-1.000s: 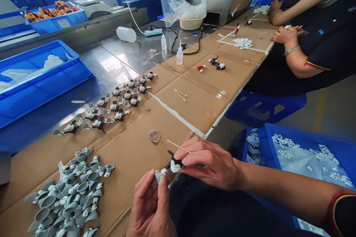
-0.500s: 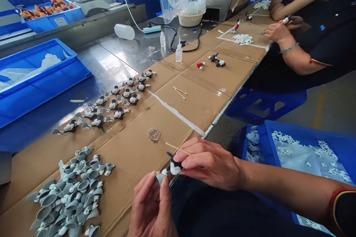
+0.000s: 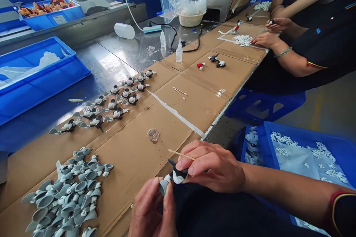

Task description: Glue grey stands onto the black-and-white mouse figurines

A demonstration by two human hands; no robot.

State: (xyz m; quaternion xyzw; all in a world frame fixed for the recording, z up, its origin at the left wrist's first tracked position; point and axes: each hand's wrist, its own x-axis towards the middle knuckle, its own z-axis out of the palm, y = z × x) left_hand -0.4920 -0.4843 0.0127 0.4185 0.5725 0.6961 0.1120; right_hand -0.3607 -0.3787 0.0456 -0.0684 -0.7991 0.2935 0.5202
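My left hand [image 3: 155, 207] pinches a small grey cone-shaped piece with a white hand [image 3: 163, 186] between thumb and fingers. Just to its right, my right hand [image 3: 211, 164] grips a black-and-white mouse figure [image 3: 178, 174], a cotton swab [image 3: 180, 154] sticking out between its fingers. The cone piece's white end touches or nearly touches the figure's arm; I cannot tell which. A heap of grey cone pieces [image 3: 69, 192] lies on the cardboard at the lower left. Behind it, rows of mouse figures [image 3: 112, 104] with grey cones lie along the table edge.
A round glue-like smear [image 3: 153, 136] marks the cardboard ahead. Beyond lie loose swabs [image 3: 180, 93], a dropper bottle [image 3: 178, 53] and a few figure parts [image 3: 217, 61]. Blue bins stand left [image 3: 41, 77] and right [image 3: 311, 163]. A co-worker's hand [image 3: 264, 40] reaches a white heap.
Both my hands have shifted slightly right and down, still holding the cone piece, figure and swab. A co-worker's hand has lowered to the white parts pile.
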